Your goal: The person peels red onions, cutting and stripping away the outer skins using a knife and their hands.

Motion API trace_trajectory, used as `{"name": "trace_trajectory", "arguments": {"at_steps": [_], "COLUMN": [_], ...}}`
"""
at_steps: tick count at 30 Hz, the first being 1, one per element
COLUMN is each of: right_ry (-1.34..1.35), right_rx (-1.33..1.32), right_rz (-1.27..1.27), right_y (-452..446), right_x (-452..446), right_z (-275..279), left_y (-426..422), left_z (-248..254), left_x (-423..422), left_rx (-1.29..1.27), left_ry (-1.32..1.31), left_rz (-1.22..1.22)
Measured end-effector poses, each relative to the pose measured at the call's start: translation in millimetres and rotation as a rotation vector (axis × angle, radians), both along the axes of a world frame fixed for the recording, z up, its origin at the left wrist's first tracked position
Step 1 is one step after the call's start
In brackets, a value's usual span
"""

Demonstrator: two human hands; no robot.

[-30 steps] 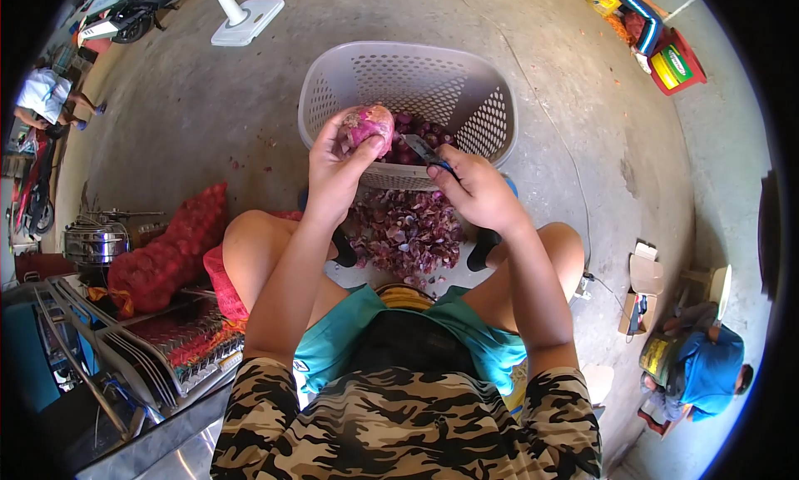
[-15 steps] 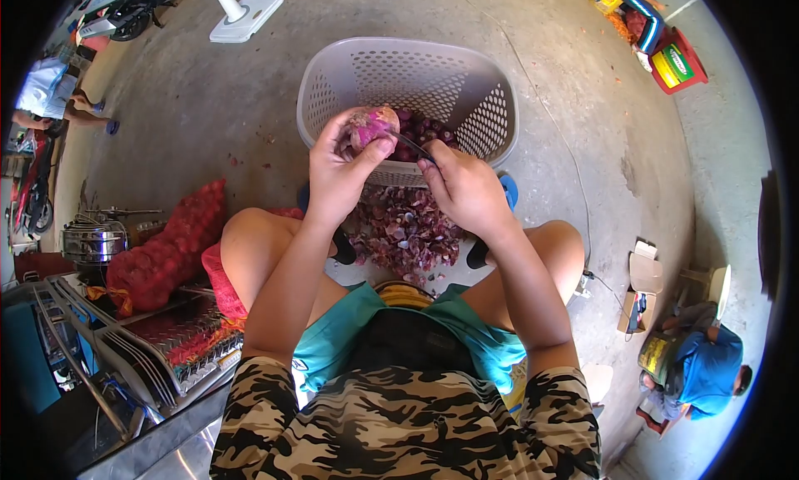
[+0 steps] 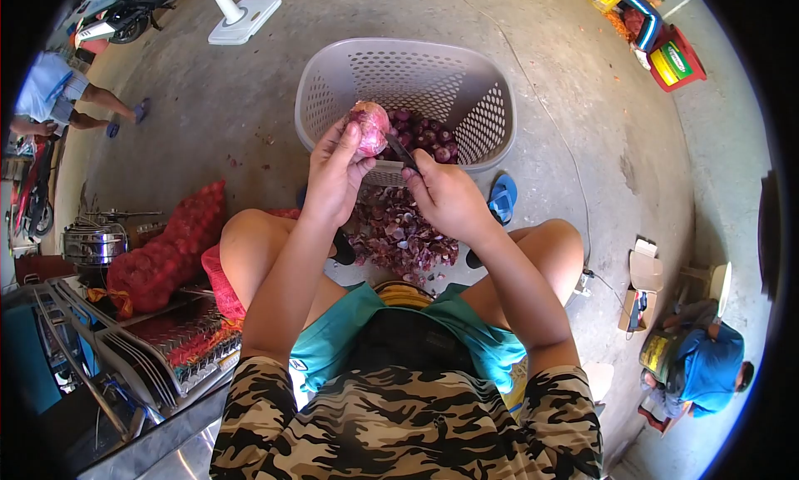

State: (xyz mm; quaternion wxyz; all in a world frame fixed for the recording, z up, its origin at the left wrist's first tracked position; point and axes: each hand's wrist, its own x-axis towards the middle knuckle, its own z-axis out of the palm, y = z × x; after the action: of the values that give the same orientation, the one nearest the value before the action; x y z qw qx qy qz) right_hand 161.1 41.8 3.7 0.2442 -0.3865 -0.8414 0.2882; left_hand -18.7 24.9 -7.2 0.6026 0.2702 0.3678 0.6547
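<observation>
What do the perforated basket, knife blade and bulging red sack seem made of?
Perforated basket: probably moulded plastic, smooth and matte, given its regular holes and rounded rim. Knife blade: likely metal, thin and dark; finish unclear. Red sack: apparently plastic netting, sheer, as it clings into rounded bumps.

No text can be read. A yellow-and-green label (image 3: 671, 65), its pale lettering too small to decipher, stands on the red tub (image 3: 697, 74) at the far end of the floor's (image 3: 250, 105) right edge; a white patch (image 3: 297, 365) on the teal shorts (image 3: 337, 322) bears an illegible dark mark.
</observation>
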Motion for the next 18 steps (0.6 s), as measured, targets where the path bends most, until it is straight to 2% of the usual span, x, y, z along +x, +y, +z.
{"name": "trace_trajectory", "arguments": {"at_steps": [12, 15, 18], "right_ry": [-0.034, 0.049, -0.048], "right_rx": [-0.037, -0.022, -0.020], "right_rz": [0.010, -0.006, 0.029], "right_y": [-1.3, -2.3, -0.7], "right_x": [1.8, 2.0, 5.3], "right_z": [4.3, 0.7, -1.4], "left_y": [0.9, 1.1, 2.3], "left_z": [-6.4, -4.9, -3.5], "left_x": [2.3, 3.9, 3.8], "left_rx": [-0.051, -0.074, -0.086], "left_ry": [-0.064, -0.069, -0.088], "left_rz": [-0.014, -0.009, -0.016]}}
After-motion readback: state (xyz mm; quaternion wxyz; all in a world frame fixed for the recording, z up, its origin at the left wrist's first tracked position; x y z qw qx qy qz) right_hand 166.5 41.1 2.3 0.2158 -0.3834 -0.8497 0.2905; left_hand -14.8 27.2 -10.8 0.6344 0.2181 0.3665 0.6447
